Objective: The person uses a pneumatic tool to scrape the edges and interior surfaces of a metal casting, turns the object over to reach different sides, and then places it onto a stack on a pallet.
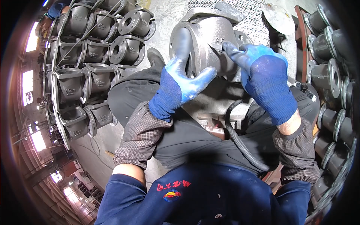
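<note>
A grey cast-metal valve body (215,39) with round flanges is in front of me, between my knees. My left hand (180,77), in a blue coated glove, grips its left flange. The fingers lie over the flange face and the thumb sticks out to the right. On the other side my right hand (258,63), gloved the same way, holds the casting near its right flange. Its index finger rests on the body, and the other fingers are partly hidden. Dark metal below the casting is partly covered by it.
Stacked valve bodies (99,77) stand in rows on my left, with more castings (324,77) on a rack to the right. A black corrugated hose (238,140) curves between my legs. Beyond the casting lie a patterned metal mat (253,22) and a round pale plate (278,18).
</note>
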Motion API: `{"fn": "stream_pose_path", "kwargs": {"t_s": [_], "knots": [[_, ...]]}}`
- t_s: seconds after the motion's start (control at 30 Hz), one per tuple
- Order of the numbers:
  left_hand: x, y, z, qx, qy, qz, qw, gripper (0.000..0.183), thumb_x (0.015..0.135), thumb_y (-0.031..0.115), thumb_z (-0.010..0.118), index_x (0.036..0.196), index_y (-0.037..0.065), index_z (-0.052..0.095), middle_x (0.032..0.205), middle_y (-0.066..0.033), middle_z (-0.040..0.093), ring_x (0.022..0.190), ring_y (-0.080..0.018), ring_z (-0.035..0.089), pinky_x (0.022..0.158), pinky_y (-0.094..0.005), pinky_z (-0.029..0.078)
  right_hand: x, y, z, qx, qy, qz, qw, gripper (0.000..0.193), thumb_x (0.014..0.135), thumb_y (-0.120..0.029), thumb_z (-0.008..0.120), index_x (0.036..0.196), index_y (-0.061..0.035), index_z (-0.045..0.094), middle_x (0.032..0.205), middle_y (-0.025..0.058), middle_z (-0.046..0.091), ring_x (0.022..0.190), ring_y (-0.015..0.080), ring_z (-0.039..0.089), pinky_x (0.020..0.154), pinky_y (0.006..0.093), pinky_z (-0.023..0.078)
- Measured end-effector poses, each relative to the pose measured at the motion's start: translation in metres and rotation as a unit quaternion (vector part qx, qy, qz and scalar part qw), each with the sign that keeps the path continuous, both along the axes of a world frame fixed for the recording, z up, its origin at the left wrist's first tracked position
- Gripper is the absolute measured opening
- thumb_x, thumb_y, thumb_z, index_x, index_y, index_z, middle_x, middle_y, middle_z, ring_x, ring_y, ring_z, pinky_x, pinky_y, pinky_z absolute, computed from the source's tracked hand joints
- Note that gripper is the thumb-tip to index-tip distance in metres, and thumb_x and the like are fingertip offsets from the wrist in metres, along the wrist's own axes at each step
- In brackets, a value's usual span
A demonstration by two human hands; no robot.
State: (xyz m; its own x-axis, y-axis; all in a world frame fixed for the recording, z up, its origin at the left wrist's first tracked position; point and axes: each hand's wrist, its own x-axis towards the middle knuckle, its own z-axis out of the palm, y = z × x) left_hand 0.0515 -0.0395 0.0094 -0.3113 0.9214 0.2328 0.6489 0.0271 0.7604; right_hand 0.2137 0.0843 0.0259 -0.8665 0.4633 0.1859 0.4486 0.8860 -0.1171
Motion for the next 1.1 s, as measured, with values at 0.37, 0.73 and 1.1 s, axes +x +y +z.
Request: {"fn": "stream_pose_path", "kwargs": {"t_s": [0.37, 0.73, 1.1], "knots": [[0.003, -0.001, 0.007, -0.073, -0.081, 0.009, 0.994, 0.087, 0.075, 0.013, 0.068, 0.139, -0.005, 0.014, 0.143, -0.0218, 0.026, 0.131, -0.0222, 0.027, 0.105, -0.0306, 0.025, -0.013, 0.022, 0.015, 0.014, 0.07, 0.088, 0.994, 0.015, 0.07, -0.014, 0.063, 0.085, -0.0107, 0.066, 0.072, 0.0091, 0.061, 0.062, 0.0235, 0.062, 0.054, 0.0333, 0.051], [0.004, -0.003, 0.014, -0.095, -0.09, 0.023, 0.991, 0.087, 0.074, 0.015, 0.069, 0.14, -0.003, 0.015, 0.136, -0.0233, 0.037, 0.123, -0.0212, 0.039, 0.101, -0.0298, 0.031, -0.016, 0.028, 0.013, -0.061, 0.069, 0.115, 0.989, 0.029, 0.072, -0.001, 0.057, 0.096, -0.0129, 0.068, 0.077, 0.0104, 0.063, 0.066, 0.0275, 0.061, 0.061, 0.0344, 0.05], [0.006, -0.001, 0.013, -0.063, -0.04, 0.037, 0.997, 0.085, 0.073, 0.014, 0.069, 0.139, -0.004, 0.02, 0.131, -0.0254, 0.043, 0.118, -0.0214, 0.044, 0.098, -0.03, 0.035, 0.002, 0.001, -0.028, -0.308, 0.237, 0.032, 0.921, 0.03, 0.074, -0.003, 0.053, 0.099, -0.0119, 0.066, 0.084, 0.0135, 0.065, 0.071, 0.0266, 0.063, 0.063, 0.033, 0.051]]}}
